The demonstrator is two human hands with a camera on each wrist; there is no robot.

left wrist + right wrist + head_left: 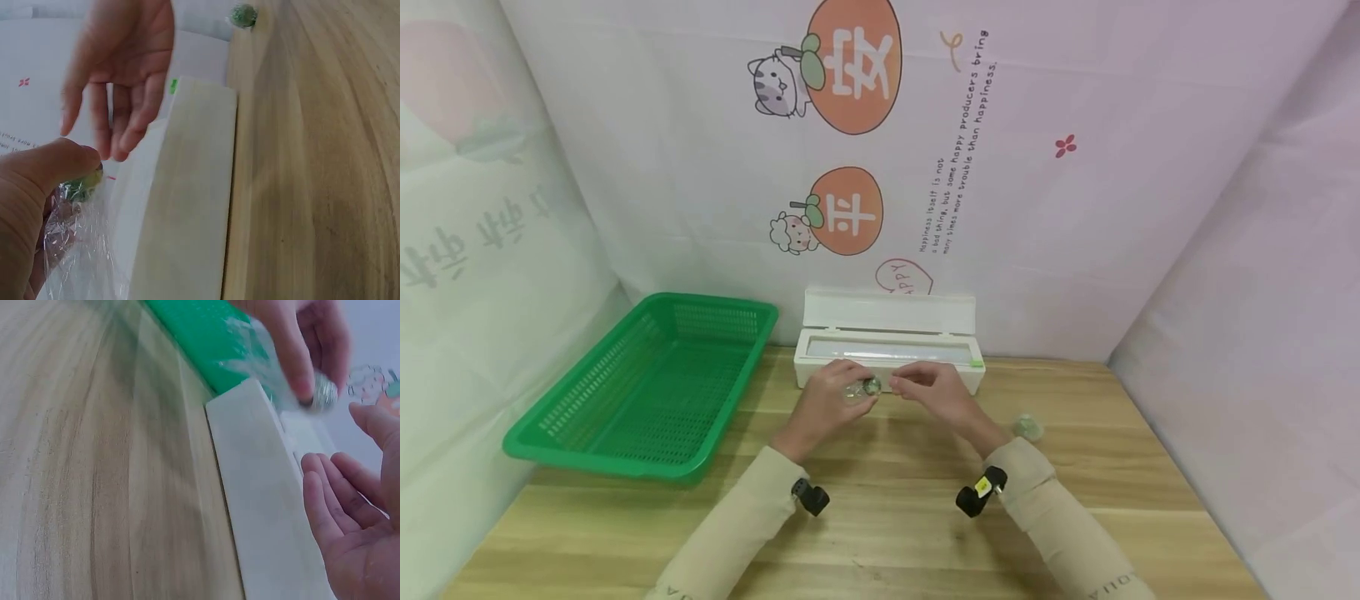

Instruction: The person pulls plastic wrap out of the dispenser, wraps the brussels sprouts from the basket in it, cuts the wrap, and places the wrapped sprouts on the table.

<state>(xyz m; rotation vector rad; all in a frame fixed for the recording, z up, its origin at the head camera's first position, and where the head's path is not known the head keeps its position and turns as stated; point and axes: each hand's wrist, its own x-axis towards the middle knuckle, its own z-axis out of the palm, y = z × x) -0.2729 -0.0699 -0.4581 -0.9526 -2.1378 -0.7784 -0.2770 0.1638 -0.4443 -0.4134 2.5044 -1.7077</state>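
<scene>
My left hand (829, 402) pinches a small round green item (84, 186) between thumb and fingers. Clear plastic film (81, 250) is gathered around the item, and its loose part trails below the fingers in the left wrist view. What kind of item it is, I cannot tell. Apart from it by a small gap, my right hand (938, 395) has relaxed fingers and holds nothing. Both hands are in front of a white cling film dispenser (973, 379), whose lid (887, 312) stands raised. Another green item in film (1027, 427) lies on the table beyond the right wrist.
To the left sits a green plastic basket (606, 463) with slotted sides. The wooden table (895, 542) meets fabric-covered walls (1037, 250) at the back and sides. A green tab (977, 364) marks the dispenser's right end.
</scene>
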